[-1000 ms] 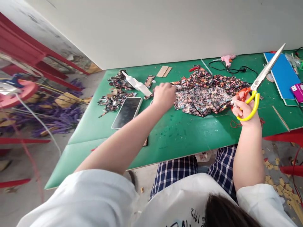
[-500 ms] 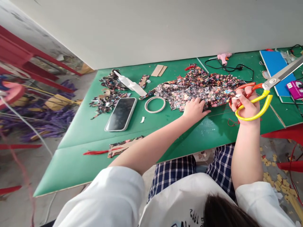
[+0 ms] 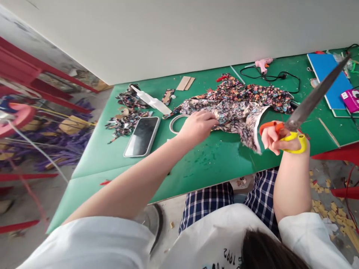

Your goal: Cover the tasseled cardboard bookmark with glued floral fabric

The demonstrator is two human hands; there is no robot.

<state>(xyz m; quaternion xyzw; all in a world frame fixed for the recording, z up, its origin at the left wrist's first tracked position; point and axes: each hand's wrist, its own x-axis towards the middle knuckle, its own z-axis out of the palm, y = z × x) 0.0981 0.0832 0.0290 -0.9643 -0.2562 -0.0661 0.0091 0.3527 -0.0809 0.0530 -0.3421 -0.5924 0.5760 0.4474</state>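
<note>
My left hand [image 3: 198,126] is at the near left edge of a dark floral fabric [image 3: 224,109], fingers bent and closed on it. The cloth lies bunched on the table, its right end lifted and folded over with a pale edge showing beside my right hand. In my right hand [image 3: 276,141] is a pair of scissors [image 3: 316,95] with one orange-red and one yellow handle, the blades pointing up and away to the right. A roll of tape [image 3: 174,125] is partly hidden behind my left hand.
On the green table [image 3: 95,160] lie a phone [image 3: 142,136], floral scraps [image 3: 126,121], a white nozzle bottle [image 3: 153,101] and cardboard pieces [image 3: 185,83]. Farther right are a pink glue gun [image 3: 263,65] with its black cord, a blue board [image 3: 327,71] and a magenta box [image 3: 350,100].
My left hand has moved left along the fabric, partly covering the tape roll. The fabric's right end has folded over. The scissors have turned more upright, and my right hand has shifted slightly.
</note>
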